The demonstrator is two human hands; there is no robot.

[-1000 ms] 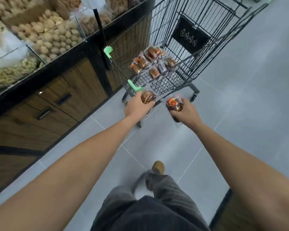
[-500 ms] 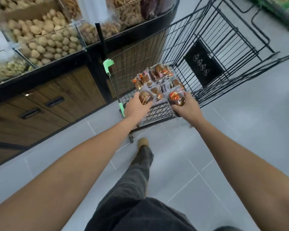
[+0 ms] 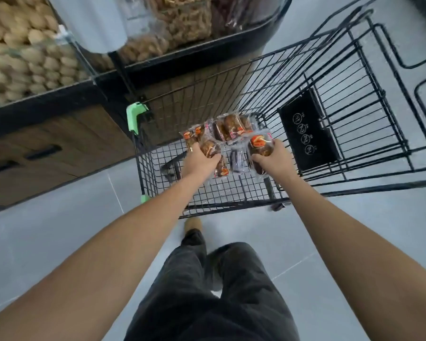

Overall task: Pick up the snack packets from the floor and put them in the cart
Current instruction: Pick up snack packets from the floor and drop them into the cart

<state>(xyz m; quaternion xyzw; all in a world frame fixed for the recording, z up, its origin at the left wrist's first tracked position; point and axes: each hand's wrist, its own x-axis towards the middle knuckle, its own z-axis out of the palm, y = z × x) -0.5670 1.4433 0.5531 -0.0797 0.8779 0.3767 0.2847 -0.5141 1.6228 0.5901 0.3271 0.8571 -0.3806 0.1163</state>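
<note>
Placing step: left hand (image 3: 199, 160) and right hand (image 3: 273, 160) each gripped a snack packet (image 3: 260, 144) over the cart (image 3: 231, 193) basket. Next: release both.

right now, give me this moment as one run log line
left hand: shut on snack packet | right hand: shut on second packet | both over cart basket | loose packets inside | neither released

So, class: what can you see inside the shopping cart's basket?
Several snack packets lie on the cart floor. The left hand and right hand each hold one more above them, hiding whatever lies beneath.
</note>
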